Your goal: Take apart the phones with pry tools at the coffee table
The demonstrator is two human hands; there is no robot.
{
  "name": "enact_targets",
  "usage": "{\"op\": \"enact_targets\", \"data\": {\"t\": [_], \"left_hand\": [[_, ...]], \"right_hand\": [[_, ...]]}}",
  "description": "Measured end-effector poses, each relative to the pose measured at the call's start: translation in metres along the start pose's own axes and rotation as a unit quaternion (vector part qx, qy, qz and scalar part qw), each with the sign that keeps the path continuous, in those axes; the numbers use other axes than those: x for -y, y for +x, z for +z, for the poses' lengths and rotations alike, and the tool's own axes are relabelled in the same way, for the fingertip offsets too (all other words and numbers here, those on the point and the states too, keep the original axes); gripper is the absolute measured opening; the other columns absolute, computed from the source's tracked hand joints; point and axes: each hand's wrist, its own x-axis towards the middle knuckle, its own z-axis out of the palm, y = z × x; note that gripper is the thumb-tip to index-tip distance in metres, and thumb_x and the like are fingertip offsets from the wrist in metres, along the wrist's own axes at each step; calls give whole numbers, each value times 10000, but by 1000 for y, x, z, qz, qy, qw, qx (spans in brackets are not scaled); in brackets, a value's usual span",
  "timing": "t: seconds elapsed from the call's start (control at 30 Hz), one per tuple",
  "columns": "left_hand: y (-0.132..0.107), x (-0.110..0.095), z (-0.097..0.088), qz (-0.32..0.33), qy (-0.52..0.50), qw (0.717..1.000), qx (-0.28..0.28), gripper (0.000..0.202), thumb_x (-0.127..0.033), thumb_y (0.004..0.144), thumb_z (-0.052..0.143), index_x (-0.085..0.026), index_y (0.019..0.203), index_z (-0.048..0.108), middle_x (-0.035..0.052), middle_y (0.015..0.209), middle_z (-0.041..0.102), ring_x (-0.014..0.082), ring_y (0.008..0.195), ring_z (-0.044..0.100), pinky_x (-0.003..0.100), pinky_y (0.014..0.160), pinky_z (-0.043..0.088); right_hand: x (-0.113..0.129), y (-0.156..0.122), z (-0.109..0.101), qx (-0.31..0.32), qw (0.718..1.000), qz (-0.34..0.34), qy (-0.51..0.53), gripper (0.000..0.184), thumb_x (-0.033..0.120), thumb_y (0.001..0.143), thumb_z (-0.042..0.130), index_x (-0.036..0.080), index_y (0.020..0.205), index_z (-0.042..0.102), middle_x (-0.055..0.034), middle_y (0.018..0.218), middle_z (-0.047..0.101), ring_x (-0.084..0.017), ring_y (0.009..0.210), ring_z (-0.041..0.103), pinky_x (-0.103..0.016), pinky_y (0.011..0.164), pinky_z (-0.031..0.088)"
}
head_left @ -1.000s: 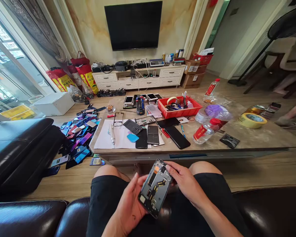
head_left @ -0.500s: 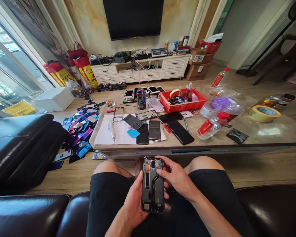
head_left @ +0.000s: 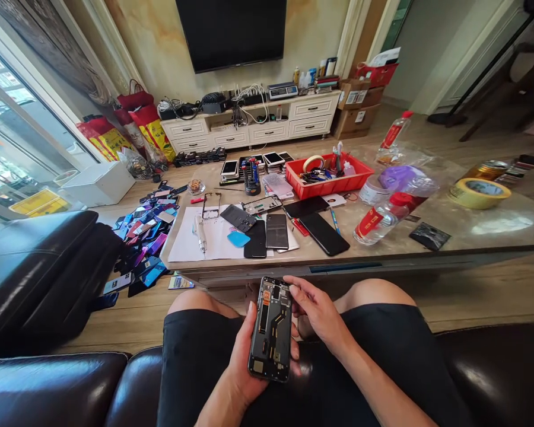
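Observation:
An opened phone point(head_left: 273, 338), its back off and inner parts showing, is held over my lap, tilted slightly to the right at its top. My left hand point(head_left: 244, 359) wraps round its lower left side, with fingertips showing past the right edge. At the upper right edge, my right hand point(head_left: 318, 311) pinches the phone between thumb and fingers. On the table in front lie a dark phone point(head_left: 277, 232), a black phone point(head_left: 324, 233), a blue pick point(head_left: 238, 238) and a white electric screwdriver point(head_left: 200, 235) on white paper point(head_left: 183, 240).
A red tray point(head_left: 329, 184) of tools and tape stands on the table point(head_left: 485, 243). Plastic bottles point(head_left: 374, 222) and a yellow tape roll point(head_left: 478, 193) are at the right. Many phone parts point(head_left: 153, 231) lie heaped on the floor at the left, beside a black leather seat point(head_left: 40, 267).
My right thumb has slid from the phone's face to its upper right edge. The phone has shifted slightly left and leans a little more to the right at its top.

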Motion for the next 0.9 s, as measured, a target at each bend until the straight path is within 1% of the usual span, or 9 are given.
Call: {"op": "enact_targets", "data": {"t": [0.17,0.27,0.37,0.47,0.53,0.63,0.7,0.8,0.9], "left_hand": [[1,-4,-3,42,-3,999,-17,732,-727,928,465,-61,1127,694,133,998,673,197,727,644,310,573,573],[1,-5,-7,74,-1,997,-37,700,-726,904,524,-72,1084,697,114,978,662,175,686,616,293,524,547],[3,-3,-11,85,-6,994,-63,671,-720,865,604,-87,1072,687,105,982,658,160,678,601,280,512,526],[5,-2,-13,118,0,988,-105,569,-623,816,743,-134,1095,655,78,984,656,153,707,605,286,580,537],[6,-3,-12,161,17,978,-135,543,-510,790,818,-196,1177,602,45,984,646,157,743,617,303,646,548],[6,-5,-9,213,43,962,-165,645,-402,757,867,-283,1273,499,3,992,620,138,747,601,295,665,533],[6,-7,-7,240,59,953,-173,670,-398,746,873,-296,1275,474,-14,968,597,113,703,565,257,615,497],[8,-9,-7,270,87,940,-187,728,-419,730,879,-303,1316,463,-24,926,572,88,651,527,215,552,447],[12,-10,-11,287,123,928,-205,864,-439,686,900,-303,1398,430,-31,891,555,79,612,502,209,527,441]], "right_hand": [[-4,5,1,-28,1000,0,11,626,706,825,664,180,1161,703,-49,846,680,-187,703,611,-309,632,491],[-6,6,3,-21,1000,-3,1,616,703,821,667,178,1141,709,-45,821,678,-187,693,610,-309,628,484],[-12,6,4,-11,1000,-4,-16,580,670,846,650,174,1143,702,-45,824,685,-195,699,620,-313,631,482],[-18,12,-2,-32,997,-13,-63,515,608,877,610,186,1162,690,-45,842,699,-210,714,640,-323,637,480],[-14,24,-9,-88,986,-25,-136,468,561,876,590,198,1153,693,-43,846,706,-224,730,655,-339,670,485],[8,54,-19,-182,942,-50,-277,369,455,888,567,209,1129,700,-56,904,727,-253,845,686,-369,787,492],[28,78,-18,-210,910,-66,-352,347,384,903,571,188,1163,690,-89,1025,725,-260,928,687,-376,854,492],[49,111,-2,-229,857,-68,-456,477,367,905,636,116,1311,629,-180,1253,645,-308,1127,633,-395,971,472],[54,133,21,-255,802,-44,-538,642,447,905,679,65,1403,546,-243,1382,549,-379,1286,521,-434,1027,444]]}}
